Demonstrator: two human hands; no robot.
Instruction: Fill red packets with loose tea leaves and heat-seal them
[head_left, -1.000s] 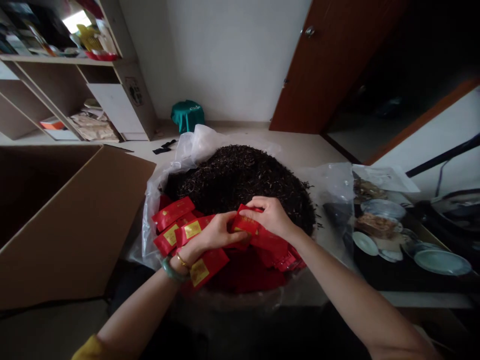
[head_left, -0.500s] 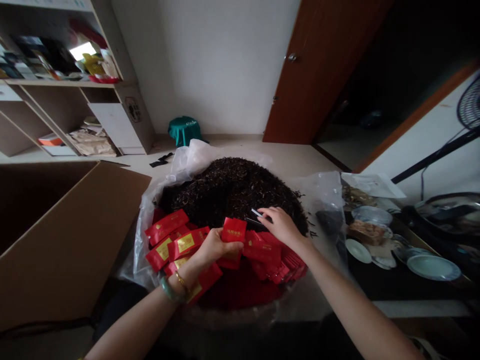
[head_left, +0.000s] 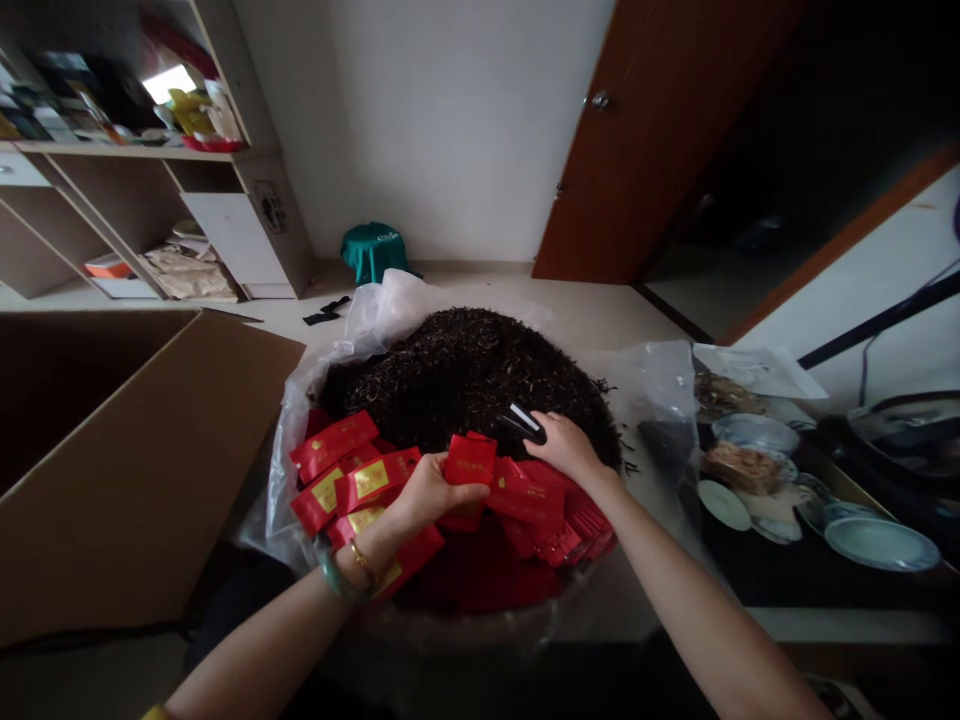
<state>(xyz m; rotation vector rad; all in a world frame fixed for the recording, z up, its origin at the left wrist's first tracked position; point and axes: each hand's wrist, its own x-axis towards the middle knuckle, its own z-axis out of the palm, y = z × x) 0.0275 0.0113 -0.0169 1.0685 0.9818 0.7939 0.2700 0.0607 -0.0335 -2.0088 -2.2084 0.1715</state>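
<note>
The left hand (head_left: 429,490) pinched a red packet (head_left: 469,462) upright at the near edge of a heap of dark loose leaves (head_left: 465,365), which lay in a clear plastic bag (head_left: 379,305). The right hand (head_left: 568,447) gripped a small black tool (head_left: 523,422) just beside it, over the leaves. More red packets (head_left: 341,470) lay fanned along the bag's near-left edge, with an open cardboard box (head_left: 157,450) to the left.

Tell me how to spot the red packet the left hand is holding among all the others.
Look at the big heap of dark loose tea leaves in the clear plastic bag. Along its near edge lie flat red foil packets with gold labels. It is the small red foil packet pinched in the left hand: it alone stands upright, raised above the others.
</note>
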